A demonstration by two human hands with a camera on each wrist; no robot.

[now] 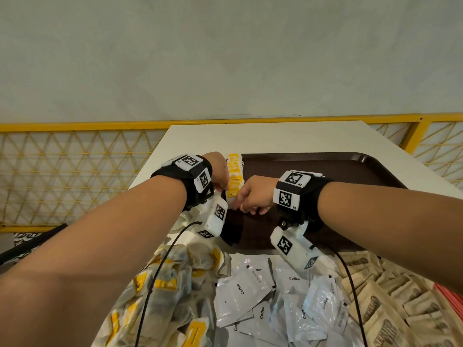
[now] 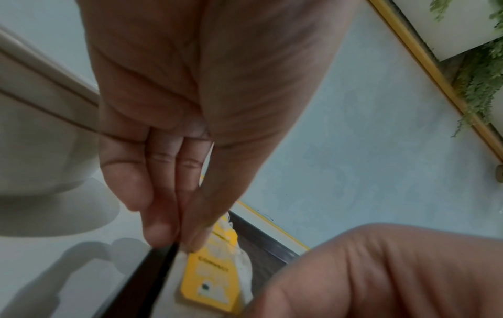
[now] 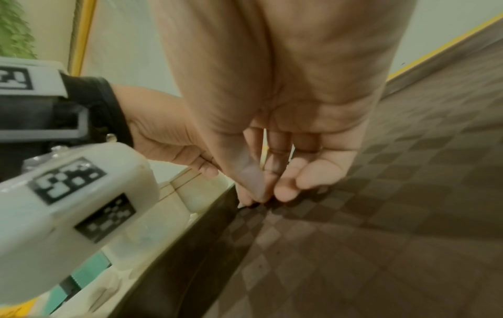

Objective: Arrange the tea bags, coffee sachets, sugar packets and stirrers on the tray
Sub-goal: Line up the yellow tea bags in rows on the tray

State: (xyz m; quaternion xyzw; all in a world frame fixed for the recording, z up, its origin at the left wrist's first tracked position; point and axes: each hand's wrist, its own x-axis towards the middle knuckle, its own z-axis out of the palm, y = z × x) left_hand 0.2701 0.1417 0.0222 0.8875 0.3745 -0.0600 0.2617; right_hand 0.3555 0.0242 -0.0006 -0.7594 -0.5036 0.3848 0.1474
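tea bags (image 1: 234,175) line tray (image 1: 325,171) left edge, both hands touching.

Tray (image 1: 338,161) on the surface (image 1: 250,136), row of tea bags (image 1: 234,175) along its left edge. Nearer than the tray: heap of tea bags (image 1: 175,284) left, coffee sachets (image 1: 270,291) in the middle, sugar packets (image 1: 390,296) right.
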